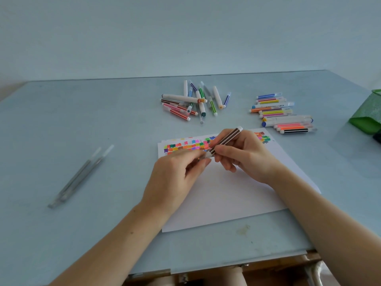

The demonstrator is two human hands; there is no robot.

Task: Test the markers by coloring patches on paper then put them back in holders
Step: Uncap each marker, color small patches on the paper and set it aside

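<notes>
Right hand (pixel 243 153) wraps its curled fingers round the barrel of a brown striped marker (pixel 225 141), held at a slant above the paper (pixel 226 193) with its white end plug pointing up and away. Left hand (pixel 177 172) pinches the clear cap (pixel 207 155) at the marker's lower end, thumb and forefinger closed on it — a two-handed hold suited to pulling the cap off or pressing it home (which of the two cannot be told). The work is done directly over the sheet, so the tip is near the rows of coloured patches (pixel 185 147) along the paper's far edge.

Beyond the paper, a loose heap of markers (pixel 195 102) lies near the table's middle; to its right a tidier, roughly parallel group (pixel 282 114) — probably sorted apart from the heap, tested from untested. A green mesh holder (pixel 369 114) stands at the right edge of the table (pixel 82 120), well apart from both groups. Two grey pens (pixel 80 178) lie side by side at the left.
</notes>
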